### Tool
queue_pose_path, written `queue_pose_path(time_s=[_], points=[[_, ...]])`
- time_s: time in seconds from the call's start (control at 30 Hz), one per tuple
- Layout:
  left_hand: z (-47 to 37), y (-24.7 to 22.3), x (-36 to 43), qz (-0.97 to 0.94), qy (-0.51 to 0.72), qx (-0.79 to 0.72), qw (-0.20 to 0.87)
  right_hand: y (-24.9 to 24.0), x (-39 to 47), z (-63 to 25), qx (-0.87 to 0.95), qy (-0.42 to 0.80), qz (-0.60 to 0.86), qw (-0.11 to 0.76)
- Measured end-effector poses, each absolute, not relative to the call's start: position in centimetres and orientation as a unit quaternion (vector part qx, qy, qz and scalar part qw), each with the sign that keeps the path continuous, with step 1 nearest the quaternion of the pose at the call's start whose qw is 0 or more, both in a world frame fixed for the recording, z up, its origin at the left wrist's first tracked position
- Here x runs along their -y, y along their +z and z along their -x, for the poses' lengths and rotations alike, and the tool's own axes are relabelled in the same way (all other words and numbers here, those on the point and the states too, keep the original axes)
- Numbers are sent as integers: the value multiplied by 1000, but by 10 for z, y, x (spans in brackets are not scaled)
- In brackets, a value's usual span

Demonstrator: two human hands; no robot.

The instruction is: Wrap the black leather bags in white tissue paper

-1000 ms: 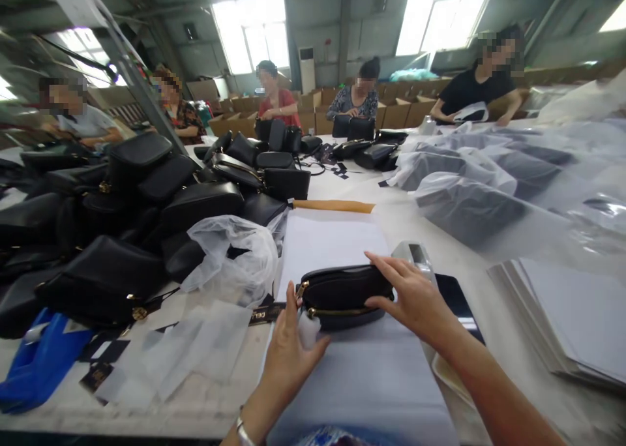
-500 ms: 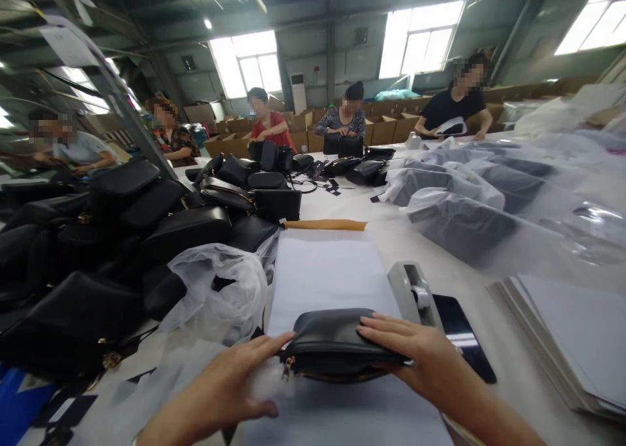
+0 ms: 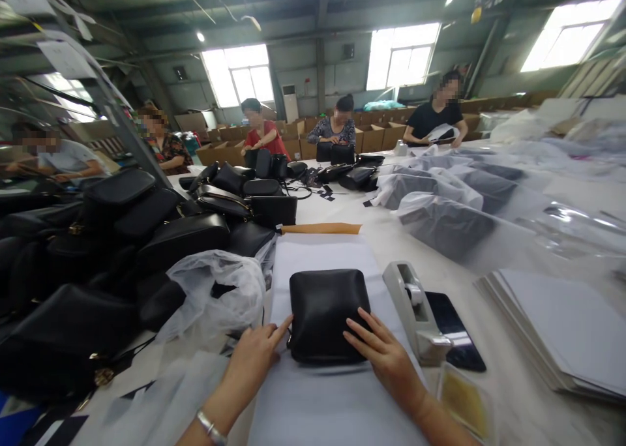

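A black bag (image 3: 325,302) lies flat on a stack of white paper (image 3: 323,253), its smooth face up. My left hand (image 3: 257,349) is at the bag's left edge, the index finger stretched out and touching its side while the other fingers are partly curled. Spread fingers of my right hand (image 3: 384,351) rest on the lower right part of the bag. Neither hand is wrapped round it.
Black bags (image 3: 186,237) are heaped on the left beside crumpled clear plastic (image 3: 215,296). To the right are a tape dispenser (image 3: 413,302), a phone (image 3: 454,328), grey-white sheets (image 3: 562,322) and wrapped bags (image 3: 440,218). Several people work across the table.
The bag has gone from standing with its zip side toward me to lying flat. My right hand has shifted onto its face, and my left hand now touches its lower left side.
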State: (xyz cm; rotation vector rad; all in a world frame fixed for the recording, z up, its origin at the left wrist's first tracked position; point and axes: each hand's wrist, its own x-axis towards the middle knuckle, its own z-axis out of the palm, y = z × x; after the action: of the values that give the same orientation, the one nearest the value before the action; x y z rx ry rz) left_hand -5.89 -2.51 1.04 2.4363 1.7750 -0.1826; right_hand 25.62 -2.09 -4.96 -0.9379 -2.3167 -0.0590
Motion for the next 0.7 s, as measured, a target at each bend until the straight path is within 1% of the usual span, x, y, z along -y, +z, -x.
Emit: queue_pose_path(time_s=[0.07, 0.17, 0.27, 0.37, 0.47, 0.6, 0.7], points=[[59, 7, 28, -800, -68, -593, 62, -47, 22, -257, 884, -14, 362, 295], [60, 14, 30, -794, -71, -602, 45, -28, 31, -258, 892, 17, 379, 245], [50, 22, 29, -798, 10, -603, 0, -6, 49, -265, 885, 40, 411, 214], [26, 21, 27, -826, 116, -551, -15, 0, 71, -287, 832, -9, 490, 262], [-2, 9, 26, -859, 151, -490, -9, -11, 95, -324, 736, -93, 594, 311], [-21, -11, 19, -862, 128, -491, -25, -28, 119, -371, 648, -156, 685, 295], [-20, -21, 12, -858, 126, -497, -33, -32, 132, -384, 636, -157, 701, 283]])
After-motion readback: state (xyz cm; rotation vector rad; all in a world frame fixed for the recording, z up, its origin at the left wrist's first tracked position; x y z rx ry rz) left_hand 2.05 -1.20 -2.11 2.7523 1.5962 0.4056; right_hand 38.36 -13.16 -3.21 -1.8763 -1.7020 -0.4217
